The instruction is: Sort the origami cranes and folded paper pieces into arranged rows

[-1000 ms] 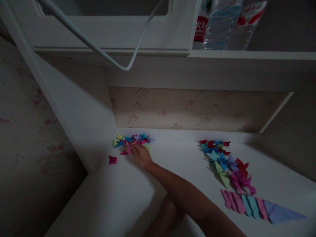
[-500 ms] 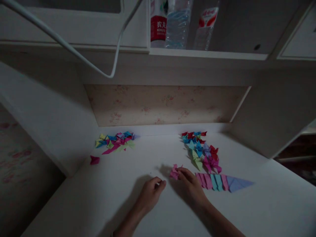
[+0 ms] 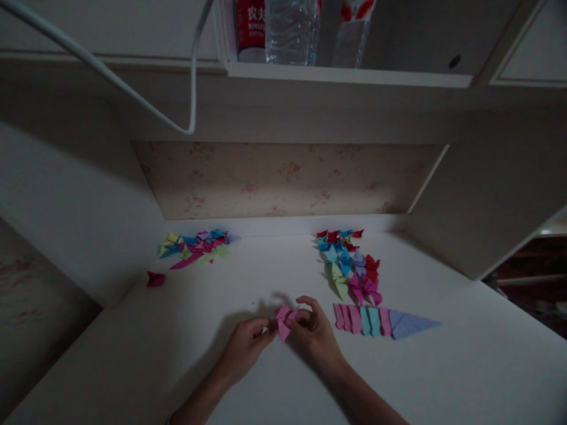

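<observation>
A small pink origami piece [image 3: 284, 324] is held just above the white desk, between both hands. My left hand [image 3: 248, 345] pinches its left side with thumb and forefinger. On its right side, my right hand [image 3: 315, 336] grips it between the fingertips, the forefinger raised and bent. Right of my right hand lies a row of overlapping pink and teal folded papers [image 3: 352, 319] that ends in a pointed lavender folded paper [image 3: 411, 324]. Behind that row sits a cluster of colourful origami pieces [image 3: 345, 260] in red, blue, green and magenta.
At the back left is another pile of coloured origami [image 3: 199, 245], with a single magenta piece [image 3: 156, 279] nearer the desk's left side. A white cable [image 3: 133, 88] hangs at upper left. Plastic bottles [image 3: 290, 32] stand on the shelf above. Panels flank the desk [image 3: 248, 265].
My right hand has moved left with the pink origami piece, and my left hand has closed on its other side. The view has shifted slightly.
</observation>
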{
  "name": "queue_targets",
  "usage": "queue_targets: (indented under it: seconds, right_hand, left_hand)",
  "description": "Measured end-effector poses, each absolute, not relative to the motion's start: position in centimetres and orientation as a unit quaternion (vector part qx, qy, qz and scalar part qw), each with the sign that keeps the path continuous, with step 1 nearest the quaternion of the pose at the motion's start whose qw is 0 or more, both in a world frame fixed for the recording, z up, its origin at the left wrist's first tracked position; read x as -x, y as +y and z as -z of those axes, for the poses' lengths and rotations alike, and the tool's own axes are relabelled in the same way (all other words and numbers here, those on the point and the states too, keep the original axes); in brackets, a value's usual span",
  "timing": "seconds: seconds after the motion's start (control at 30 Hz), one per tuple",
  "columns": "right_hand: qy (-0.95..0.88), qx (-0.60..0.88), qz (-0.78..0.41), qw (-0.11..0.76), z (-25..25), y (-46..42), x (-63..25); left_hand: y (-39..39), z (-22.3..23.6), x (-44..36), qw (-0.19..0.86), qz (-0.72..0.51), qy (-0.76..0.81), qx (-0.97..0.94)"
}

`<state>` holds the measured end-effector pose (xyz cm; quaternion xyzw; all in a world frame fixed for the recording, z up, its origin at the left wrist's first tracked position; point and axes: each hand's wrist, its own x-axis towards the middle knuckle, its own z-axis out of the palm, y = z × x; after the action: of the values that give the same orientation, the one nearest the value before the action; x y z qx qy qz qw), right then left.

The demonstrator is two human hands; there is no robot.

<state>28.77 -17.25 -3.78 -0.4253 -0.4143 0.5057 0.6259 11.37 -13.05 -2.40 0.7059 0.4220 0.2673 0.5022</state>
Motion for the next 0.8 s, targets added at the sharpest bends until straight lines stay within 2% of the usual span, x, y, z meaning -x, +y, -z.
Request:
queue_targets:
  seconds: [0.6,0.8]
  right_hand:
    - [-0.464,0.452,-0.482,0.590,3.75,-17.12,-28.92]
    - [-0.479,0.462,-0.478,0.573,3.92,-17.06,-29.09]
  left_hand:
    - [-12.77,2.18,-11.20,0.510,-0.264,0.422,-0.702]
    - [-12.63,1.81,-10.90,0.555,-0.265,0.392,-0.684]
